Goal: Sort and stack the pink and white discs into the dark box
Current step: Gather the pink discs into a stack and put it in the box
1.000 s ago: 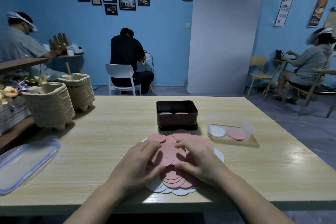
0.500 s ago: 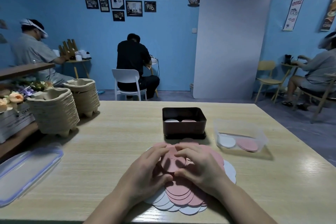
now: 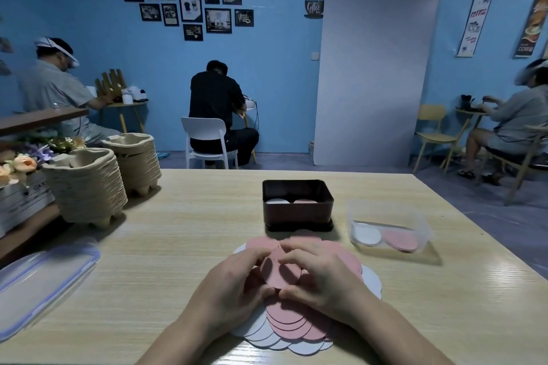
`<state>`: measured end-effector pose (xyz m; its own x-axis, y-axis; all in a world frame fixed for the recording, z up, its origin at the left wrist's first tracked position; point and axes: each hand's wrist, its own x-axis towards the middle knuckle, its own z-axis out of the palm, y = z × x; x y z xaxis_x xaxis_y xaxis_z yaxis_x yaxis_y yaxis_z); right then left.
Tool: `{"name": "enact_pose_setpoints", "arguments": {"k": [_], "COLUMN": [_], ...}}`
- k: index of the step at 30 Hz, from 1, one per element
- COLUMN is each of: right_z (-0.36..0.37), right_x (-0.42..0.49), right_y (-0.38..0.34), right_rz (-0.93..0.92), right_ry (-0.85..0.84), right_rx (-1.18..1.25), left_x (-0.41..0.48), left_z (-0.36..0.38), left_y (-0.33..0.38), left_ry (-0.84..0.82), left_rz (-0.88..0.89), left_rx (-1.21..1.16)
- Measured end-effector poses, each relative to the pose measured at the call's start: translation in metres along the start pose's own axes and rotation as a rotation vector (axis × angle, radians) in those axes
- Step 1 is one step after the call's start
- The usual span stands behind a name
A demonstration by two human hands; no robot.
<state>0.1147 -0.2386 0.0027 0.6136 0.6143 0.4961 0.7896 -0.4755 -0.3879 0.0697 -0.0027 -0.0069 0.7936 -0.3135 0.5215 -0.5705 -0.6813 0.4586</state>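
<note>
Pinching a pink disc at its opposite edges, the left grip and the right grip both have fingers curled onto it. The disc stands tilted, lifted off the heap. Whether it is one disc or several pressed together cannot be told.

Beneath the grips, on the near side of the dark box, a fanned heap of pink discs lies on overlapping white discs, all on the wooden counter. The heap's far edge comes close up to the box's base.

Inside the box, a white stack sits at left and a pink stack at right, side by side. Just right of the box stands a clear tub holding one white and one pink lot. Well left of the box are a clear lid with blue rim and two stacks of pulp trays.

On the wall behind the box, a hanging sign reads "Coffee". Farther right, a banner and a poster each read "COFFEE".
</note>
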Motion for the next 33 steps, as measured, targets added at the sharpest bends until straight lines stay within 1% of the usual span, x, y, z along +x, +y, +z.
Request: {"name": "enact_pose_setpoints", "arguments": {"k": [3, 6, 9, 12, 16, 21, 24, 29, 33], "right_z": [-0.01, -0.019, -0.022, -0.021, -0.017, -0.017, -0.018, -0.017, -0.01], "right_x": [-0.002, -0.005, -0.009, -0.013, -0.016, -0.015, -0.011, 0.005, 0.01], "right_y": [0.0, 0.004, 0.012, 0.015, 0.017, 0.015, 0.014, 0.013, 0.016], "right_rz": [0.01, 0.087, 0.152, 0.18, 0.217, 0.217, 0.21, 0.226, 0.236], "right_ry": [0.014, 0.093, 0.125, 0.115, 0.104, 0.086, 0.075, 0.063, 0.084], "right_rx": [-0.036, -0.042, -0.046, -0.064, -0.081, -0.081, -0.08, -0.066, -0.045], "left_x": [-0.002, -0.001, 0.002, 0.004, 0.006, 0.013, 0.022, 0.032, 0.032], "left_z": [0.0, 0.0, 0.002, 0.003, 0.005, 0.004, 0.002, 0.006, 0.008], "left_y": [-0.001, -0.004, -0.006, -0.009, -0.008, -0.011, -0.014, -0.022, -0.03], "left_ry": [0.006, 0.04, 0.053, 0.015, -0.043, -0.055, -0.052, -0.032, 0.037], "left_rz": [-0.016, -0.047, -0.072, -0.126, -0.156, -0.214, -0.232, -0.327, -0.368], "left_rx": [0.032, 0.072, 0.123, 0.155, 0.176, 0.199, 0.211, 0.23, 0.121]}}
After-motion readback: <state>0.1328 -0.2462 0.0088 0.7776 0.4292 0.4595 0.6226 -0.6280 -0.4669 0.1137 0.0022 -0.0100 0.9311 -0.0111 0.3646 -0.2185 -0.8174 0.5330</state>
